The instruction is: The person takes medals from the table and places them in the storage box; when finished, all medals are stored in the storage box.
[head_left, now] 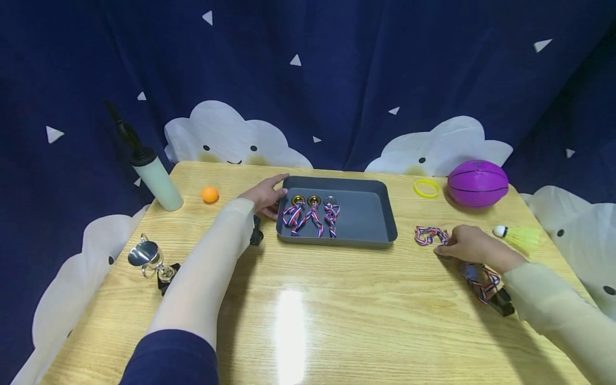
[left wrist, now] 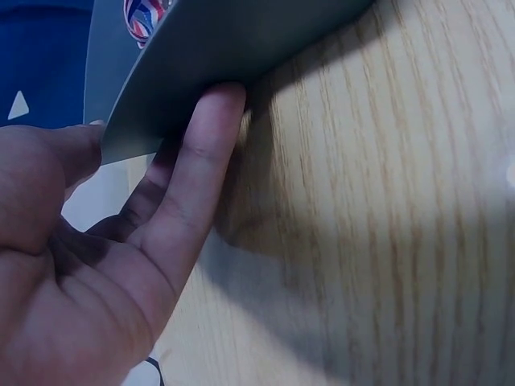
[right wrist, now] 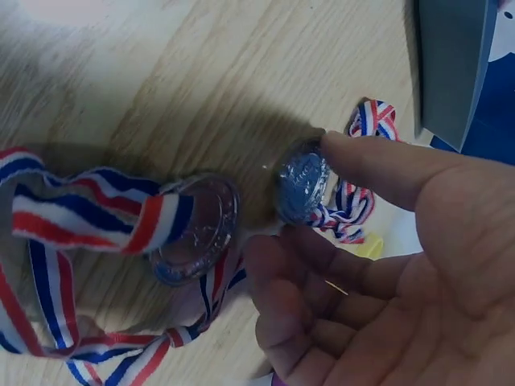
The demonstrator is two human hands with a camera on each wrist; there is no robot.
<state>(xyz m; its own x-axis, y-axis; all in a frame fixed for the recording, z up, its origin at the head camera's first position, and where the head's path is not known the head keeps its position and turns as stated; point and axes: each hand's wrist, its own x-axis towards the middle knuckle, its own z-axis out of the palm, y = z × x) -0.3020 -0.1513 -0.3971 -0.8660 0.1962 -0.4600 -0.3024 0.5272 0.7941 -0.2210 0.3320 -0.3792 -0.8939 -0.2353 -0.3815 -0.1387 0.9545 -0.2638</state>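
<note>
A dark grey tray (head_left: 337, 242) lies at the middle of the table, and my left hand (head_left: 263, 195) grips its left wall, thumb at the rim and fingers against the outside. Inside the tray are two gold medals (head_left: 298, 200) and a silver medal (head_left: 330, 200), their striped ribbons trailing toward the front. To the tray's right, my right hand (head_left: 469, 246) pinches a silver medal (right wrist: 302, 185) between thumb and fingers; its red, white and blue ribbon (head_left: 430, 235) lies bunched beside it. Another silver medal (right wrist: 197, 233) with a loose ribbon lies near the right wrist.
At the left stand a pump (head_left: 161, 184) and a silver trophy cup (head_left: 146, 254), with an orange ball (head_left: 209, 194) between pump and tray. Toward the right are a yellow wristband (head_left: 426, 189), a purple ball (head_left: 478, 183) and a yellow shuttlecock (head_left: 522, 236). A dark blue curtain hangs behind.
</note>
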